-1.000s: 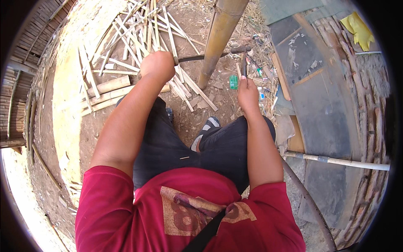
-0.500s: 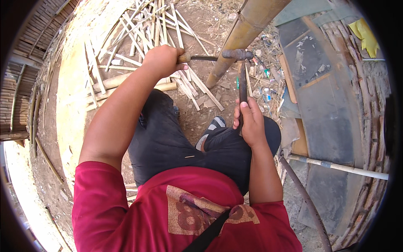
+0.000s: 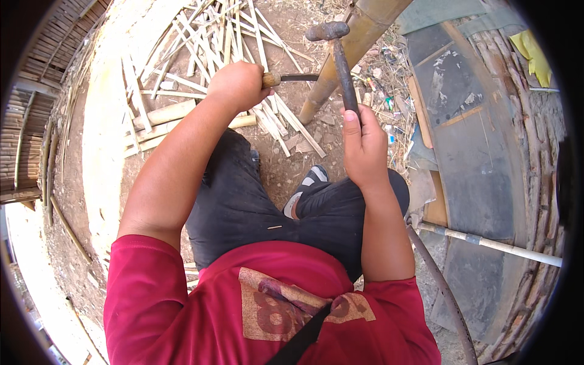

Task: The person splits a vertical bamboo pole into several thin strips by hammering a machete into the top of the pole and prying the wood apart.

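My left hand (image 3: 240, 84) is closed round the wooden handle of a knife (image 3: 298, 77). Its dark blade points right and meets the side of a thick bamboo pole (image 3: 363, 36); whether it has cut in cannot be seen. The pole slants from the ground up past the top edge. In my right hand (image 3: 366, 146) is a hammer (image 3: 344, 73) with a dark handle, its fingers wrapped round the lower end. The hammer's head is up beyond the blade, in front of the pole and apart from the knife.
Split bamboo strips (image 3: 201, 45) lie heaped on the ground ahead, with thicker bamboo lengths (image 3: 161, 125) at left. Dark boards (image 3: 471, 164) lie along the right, beside a pale pole (image 3: 505, 246) and a curved dark rod (image 3: 447, 292). Litter (image 3: 386, 100) is scattered beyond the bamboo pole.
My right hand has moved up and forward, lifting the hammer's head away from the blade's end and slightly left. My left hand and the knife stay nearly in place.
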The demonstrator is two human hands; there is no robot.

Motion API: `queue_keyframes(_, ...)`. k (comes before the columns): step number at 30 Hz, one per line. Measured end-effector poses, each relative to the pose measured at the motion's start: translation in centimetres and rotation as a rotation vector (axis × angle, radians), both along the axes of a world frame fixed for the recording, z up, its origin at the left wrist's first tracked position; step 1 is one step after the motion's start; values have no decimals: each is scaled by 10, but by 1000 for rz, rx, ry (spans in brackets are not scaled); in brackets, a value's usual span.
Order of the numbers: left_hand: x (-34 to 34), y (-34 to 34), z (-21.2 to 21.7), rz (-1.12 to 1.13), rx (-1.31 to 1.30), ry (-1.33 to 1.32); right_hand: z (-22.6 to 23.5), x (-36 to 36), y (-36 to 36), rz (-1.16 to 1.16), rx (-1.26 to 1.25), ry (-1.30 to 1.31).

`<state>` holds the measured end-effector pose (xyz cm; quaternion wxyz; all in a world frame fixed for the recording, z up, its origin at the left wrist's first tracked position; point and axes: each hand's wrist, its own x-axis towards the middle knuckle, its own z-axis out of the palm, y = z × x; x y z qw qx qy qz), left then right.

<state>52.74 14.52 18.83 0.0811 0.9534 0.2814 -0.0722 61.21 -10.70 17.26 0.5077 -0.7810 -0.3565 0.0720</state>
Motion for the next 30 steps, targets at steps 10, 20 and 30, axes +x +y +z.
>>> queue_keyframes(10,0,-6,-4,106,-35,19,16,-6,1,-30,-80,42)
queue_keyframes(20,2,-4,-1,111,-40,30,-4,2,-1,-33,-146,4)
queue_keyframes(30,2,-5,-8,145,-56,32,-13,-10,10,-24,-85,71)
